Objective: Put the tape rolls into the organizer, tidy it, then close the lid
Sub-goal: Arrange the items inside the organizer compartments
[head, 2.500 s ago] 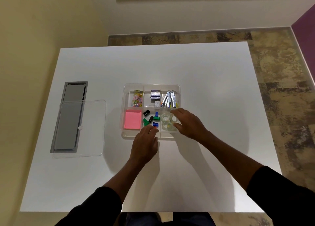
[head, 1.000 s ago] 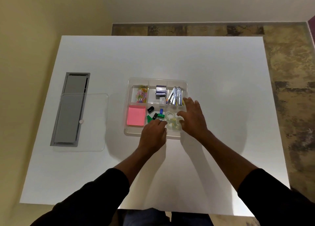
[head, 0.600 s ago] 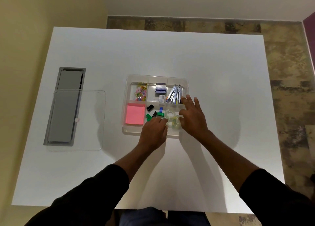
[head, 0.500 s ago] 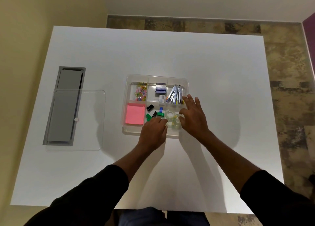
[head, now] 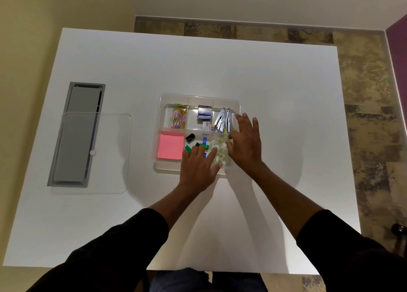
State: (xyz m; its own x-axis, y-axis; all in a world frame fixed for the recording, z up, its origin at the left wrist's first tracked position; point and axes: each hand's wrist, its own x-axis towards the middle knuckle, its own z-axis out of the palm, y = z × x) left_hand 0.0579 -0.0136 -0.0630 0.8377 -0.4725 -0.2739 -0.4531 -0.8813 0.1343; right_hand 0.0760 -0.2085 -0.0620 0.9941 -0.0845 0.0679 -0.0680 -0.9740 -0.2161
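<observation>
A clear plastic organizer (head: 199,97) with several compartments sits mid-table. Several clear tape rolls (head: 219,149) lie in its near right compartment, partly hidden by my hands. My left hand (head: 198,167) rests over the near edge with fingers spread, tips touching the rolls and the binder clips (head: 204,145). My right hand (head: 245,145) lies flat over the organizer's right side, fingers apart, thumb by the rolls. Neither hand grips anything. The clear lid (head: 92,154) lies flat at the left, away from the organizer.
The lid partly covers a grey cable hatch (head: 82,106) set in the white table (head: 275,93). The organizer also holds a pink sticky-note pad (head: 170,147), coloured paper clips (head: 178,118), staple boxes (head: 204,113) and silver clips (head: 224,121).
My left hand has opened from a loose curl to spread fingers over the tape rolls. My right hand stays flat on the organizer's right side. The lid has not moved.
</observation>
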